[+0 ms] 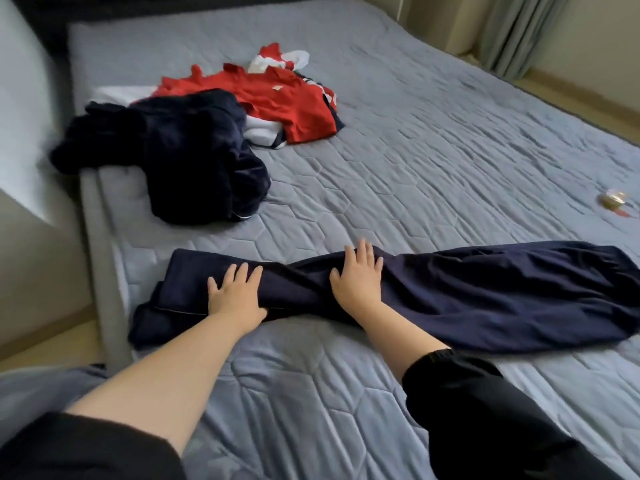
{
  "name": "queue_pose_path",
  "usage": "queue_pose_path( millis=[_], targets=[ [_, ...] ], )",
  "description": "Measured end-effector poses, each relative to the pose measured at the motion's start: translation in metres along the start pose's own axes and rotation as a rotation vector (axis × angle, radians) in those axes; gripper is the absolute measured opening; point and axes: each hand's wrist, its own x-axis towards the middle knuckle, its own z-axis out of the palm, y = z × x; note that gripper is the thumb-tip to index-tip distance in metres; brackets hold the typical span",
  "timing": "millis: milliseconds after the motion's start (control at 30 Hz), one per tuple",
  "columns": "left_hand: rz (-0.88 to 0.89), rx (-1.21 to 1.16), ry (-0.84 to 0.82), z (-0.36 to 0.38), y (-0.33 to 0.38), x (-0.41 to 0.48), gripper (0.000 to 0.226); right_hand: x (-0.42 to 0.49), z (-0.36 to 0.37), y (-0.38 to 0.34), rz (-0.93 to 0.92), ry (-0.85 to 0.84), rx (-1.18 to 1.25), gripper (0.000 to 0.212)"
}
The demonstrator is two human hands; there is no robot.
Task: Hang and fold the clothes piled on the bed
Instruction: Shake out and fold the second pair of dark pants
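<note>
Left hand (235,292) lies flat, fingers spread and straight, palm pressing down on the navy garment (450,292). Right hand (358,277) does the same just beside it, fingers fanned out and resting on the cloth where it bunches narrow between the two palms. Neither hand grips anything; both simply press. The navy garment stretches across the near part of the bed (433,140), its left end folded and squared near the bed's edge, its right end spreading wide toward the right side of the view. Both forearms are bare, with black sleeves (485,410) at the bottom. Farther up the bed sits the pile: a dark navy heap (180,157) draped at the left edge, touching red clothing (287,98) with white pieces (277,60) behind. A small gold object (613,199) lies far right on the quilt; what it is I cannot tell.
</note>
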Motion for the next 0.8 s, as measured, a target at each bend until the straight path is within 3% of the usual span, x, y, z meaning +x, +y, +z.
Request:
queue_pose_path(
  millis=[133,233,333,467,567,633,700,767,800],
  targets=[
    [-0.059,-0.035,0.064,0.011,-0.053,0.0,0.099,0.015,0.017,-0.052,-0.228,-0.259,-0.011,0.054],
    [-0.216,-0.118,0.127,0.018,-0.084,-0.002,0.108,0.025,0.021,-0.08,-0.267,-0.368,-0.048,0.064],
    [-0.415,-0.308,0.105,0.014,-0.095,0.001,0.112,0.031,0.019,-0.105,-0.259,-0.519,0.064,0.073],
    [-0.455,-0.655,0.106,0.0,-0.096,0.007,0.087,0.028,0.022,-0.132,-0.316,-0.714,-0.018,0.065],
    [-0.207,-0.721,0.443,-0.013,-0.092,0.005,0.081,0.028,0.015,-0.14,-0.331,-0.611,-0.013,0.04],
    [-0.035,-0.686,0.798,-0.027,-0.092,0.005,0.08,0.029,0.003,-0.143,-0.319,-0.388,0.061,0.028],
    [-0.028,-0.646,1.047,-0.033,-0.097,0.009,0.083,0.028,-0.014,-0.146,-0.346,-0.08,0.165,0.018],
    [-0.14,-0.75,1.071,-0.029,-0.111,0.013,0.084,0.023,-0.024,-0.148,-0.428,0.076,0.239,0.019],
    [-0.25,-0.879,0.986,-0.024,-0.117,0.013,0.082,0.02,-0.025,-0.148,-0.462,0.03,0.242,0.025]
  ],
)
